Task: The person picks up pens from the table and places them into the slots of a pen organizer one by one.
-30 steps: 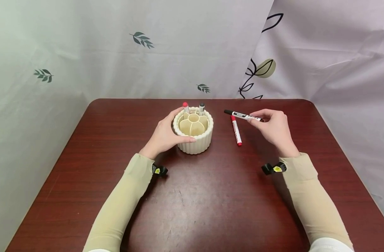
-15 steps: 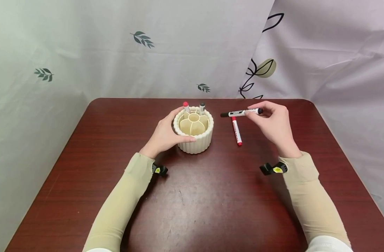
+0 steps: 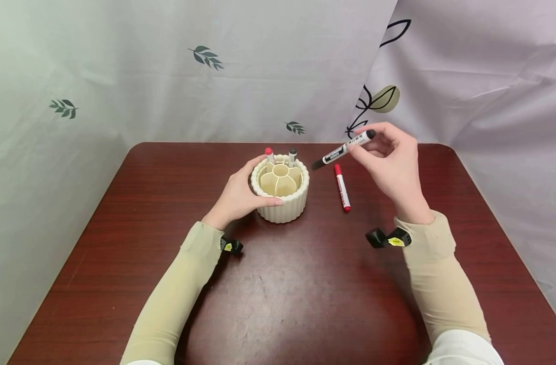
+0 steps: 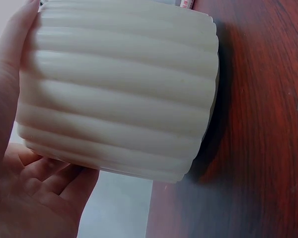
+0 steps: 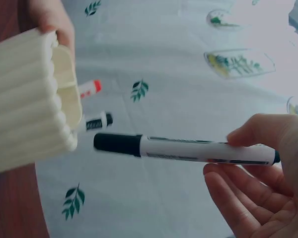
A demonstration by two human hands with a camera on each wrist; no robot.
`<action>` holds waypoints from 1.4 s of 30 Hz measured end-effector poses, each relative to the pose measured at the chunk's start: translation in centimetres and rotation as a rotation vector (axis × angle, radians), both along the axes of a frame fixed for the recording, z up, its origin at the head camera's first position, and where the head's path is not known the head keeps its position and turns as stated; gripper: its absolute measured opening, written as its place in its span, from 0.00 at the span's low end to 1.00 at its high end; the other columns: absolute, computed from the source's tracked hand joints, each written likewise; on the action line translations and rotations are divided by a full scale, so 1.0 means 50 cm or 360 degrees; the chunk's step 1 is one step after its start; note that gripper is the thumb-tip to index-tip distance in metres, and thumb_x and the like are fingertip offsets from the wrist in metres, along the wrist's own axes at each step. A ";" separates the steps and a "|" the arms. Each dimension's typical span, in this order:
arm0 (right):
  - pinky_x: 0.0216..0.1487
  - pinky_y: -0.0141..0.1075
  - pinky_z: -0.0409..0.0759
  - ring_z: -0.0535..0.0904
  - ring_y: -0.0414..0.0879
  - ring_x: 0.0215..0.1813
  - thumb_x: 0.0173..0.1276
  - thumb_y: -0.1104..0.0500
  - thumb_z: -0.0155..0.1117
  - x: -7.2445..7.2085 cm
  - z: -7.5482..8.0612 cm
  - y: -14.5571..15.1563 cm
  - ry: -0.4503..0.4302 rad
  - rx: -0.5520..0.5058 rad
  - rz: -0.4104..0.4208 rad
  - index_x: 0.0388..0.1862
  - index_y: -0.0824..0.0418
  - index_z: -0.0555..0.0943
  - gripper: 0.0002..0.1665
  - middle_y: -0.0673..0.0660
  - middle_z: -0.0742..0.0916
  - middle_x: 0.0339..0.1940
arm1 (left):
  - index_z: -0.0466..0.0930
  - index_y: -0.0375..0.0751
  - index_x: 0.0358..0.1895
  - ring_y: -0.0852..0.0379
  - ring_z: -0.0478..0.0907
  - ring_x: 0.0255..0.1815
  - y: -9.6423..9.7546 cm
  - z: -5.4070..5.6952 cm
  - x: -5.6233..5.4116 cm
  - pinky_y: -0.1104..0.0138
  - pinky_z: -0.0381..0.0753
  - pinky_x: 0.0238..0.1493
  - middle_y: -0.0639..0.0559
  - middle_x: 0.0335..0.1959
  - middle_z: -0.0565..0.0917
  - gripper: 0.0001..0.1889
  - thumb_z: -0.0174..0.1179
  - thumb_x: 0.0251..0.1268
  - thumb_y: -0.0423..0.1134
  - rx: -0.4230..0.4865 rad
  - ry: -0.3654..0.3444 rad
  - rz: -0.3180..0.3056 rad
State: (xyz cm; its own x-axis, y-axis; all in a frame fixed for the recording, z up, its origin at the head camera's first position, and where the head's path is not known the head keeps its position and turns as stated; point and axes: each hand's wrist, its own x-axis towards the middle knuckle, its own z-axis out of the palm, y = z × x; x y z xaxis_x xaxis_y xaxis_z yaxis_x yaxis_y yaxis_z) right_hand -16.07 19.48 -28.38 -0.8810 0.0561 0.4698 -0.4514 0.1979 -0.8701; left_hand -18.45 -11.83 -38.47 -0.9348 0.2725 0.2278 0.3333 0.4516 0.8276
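Observation:
A cream ribbed pen holder [image 3: 283, 210] with petal-shaped compartments stands mid-table. My left hand [image 3: 235, 195] grips it from the left, thumb along the near side of the rim and fingers around the far side. Up at the back of the holder poke a red-ended marker [image 3: 269, 155] and a black-ended marker [image 3: 292, 157]. My right hand [image 3: 393, 162] pinches a white marker with black ends [image 5: 188, 149] between thumb and fingers. It slants in the air right of the holder, its black cap low and pointing toward the rim. The left wrist view shows the holder's ribbed wall [image 4: 124, 89] against my hand.
A red-and-white marker [image 3: 342, 188] lies on the dark red wooden table [image 3: 278, 294], right of the holder. A pale curtain with leaf prints [image 3: 241, 76] hangs behind the table and along its sides.
My right hand has risen with the black marker, which has turned from nearly level to slanted, cap end down and closer to the holder. My left hand and the holder stay put.

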 end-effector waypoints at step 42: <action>0.36 0.36 0.83 0.83 0.42 0.31 0.62 0.61 0.74 -0.061 -0.093 -0.121 -0.0108 0.0684 0.0262 0.41 0.59 0.85 0.09 0.50 0.88 0.32 | 0.64 0.57 0.77 0.62 0.77 0.57 0.001 0.001 -0.003 0.60 0.76 0.59 0.62 0.64 0.77 0.59 0.84 0.34 0.62 0.0004 0.0023 -0.0012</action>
